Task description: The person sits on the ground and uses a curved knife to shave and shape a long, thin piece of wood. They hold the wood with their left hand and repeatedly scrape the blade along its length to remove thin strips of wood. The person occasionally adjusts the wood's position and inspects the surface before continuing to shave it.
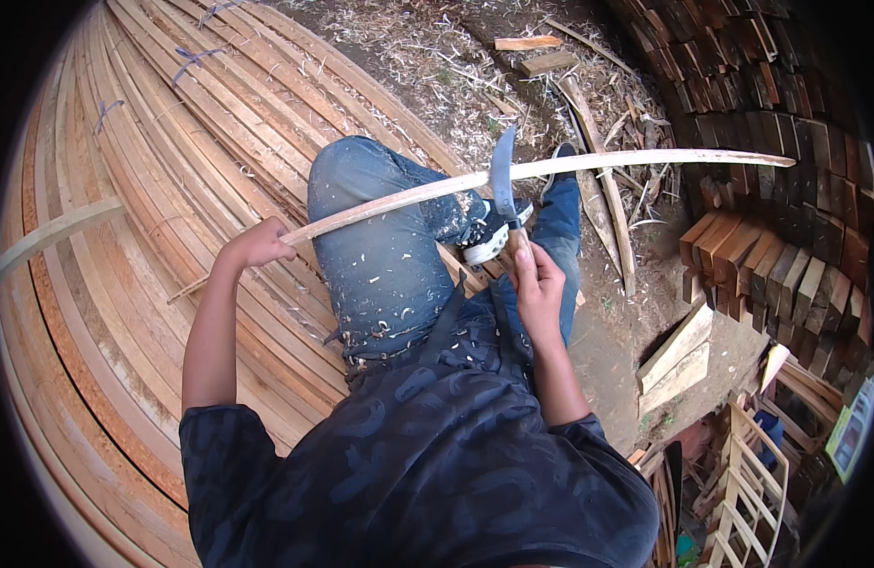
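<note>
My left hand [260, 243] is closed around a long pale wooden strip [399, 197], close to its left end. The strip passes over my bent left knee and reaches far out to the right. In my right hand [536, 289] is a knife [502, 177] with a curved blade and a wooden handle, its blade pointing away from me. The blade crosses the strip in this view; whether it touches the wood I cannot tell. Small shavings cling to my jeans [375, 284].
Long planks [247, 142] lie stacked beneath me on the left, with a short loose slat [63, 232] across them. Shavings and offcuts [547, 62] litter the ground ahead. Stacked timber [759, 260] rises on the right. A wooden ladder-like frame [747, 502] lies at lower right.
</note>
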### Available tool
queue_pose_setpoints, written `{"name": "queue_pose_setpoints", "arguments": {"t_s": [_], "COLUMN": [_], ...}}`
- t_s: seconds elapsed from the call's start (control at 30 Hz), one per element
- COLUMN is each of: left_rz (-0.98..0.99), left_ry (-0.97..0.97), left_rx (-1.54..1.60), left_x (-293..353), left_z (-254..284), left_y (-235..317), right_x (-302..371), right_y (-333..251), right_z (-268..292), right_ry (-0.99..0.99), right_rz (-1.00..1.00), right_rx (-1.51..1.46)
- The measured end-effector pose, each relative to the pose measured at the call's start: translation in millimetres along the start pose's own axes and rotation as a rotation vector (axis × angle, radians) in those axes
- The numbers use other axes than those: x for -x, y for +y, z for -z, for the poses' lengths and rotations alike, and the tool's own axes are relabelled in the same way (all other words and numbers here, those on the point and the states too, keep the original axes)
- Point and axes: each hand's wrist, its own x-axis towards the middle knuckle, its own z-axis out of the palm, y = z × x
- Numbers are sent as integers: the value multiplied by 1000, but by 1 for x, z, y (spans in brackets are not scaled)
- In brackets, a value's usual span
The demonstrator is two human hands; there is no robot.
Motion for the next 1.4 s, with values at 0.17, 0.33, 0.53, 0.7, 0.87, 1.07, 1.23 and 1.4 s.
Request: {"name": "queue_pose_setpoints", "arguments": {"t_s": [0.17,0.33,0.53,0.7,0.87,1.07,1.23,1.4], "left_rz": [-39,-71,-39,-48,-19,-76,-33,-23], "left_ry": [65,93,83,129,107,132,78,43], "left_rx": [9,17,21,29,20,31,31,53], "left_x": [-2,-8,-4,-2,-3,-13,-6,-4], "left_z": [-4,-7,-6,-8,-7,-12,-7,-8], "left_y": [-3,-15,-8,-12,-7,-28,-7,-9], "right_x": [7,-5,2,2,3,-5,14,-5], "right_y": [19,5,8,-3,3,-12,0,-3], "right_z": [-2,17,10,6,4,21,-11,21], "right_ry": [-108,58,-73,48,-71,117,-130,155], "right_rz": [73,35,42,-14,77,-5,-125,32], "right_rx": [272,14,328,96,278,37,18,-119]}}
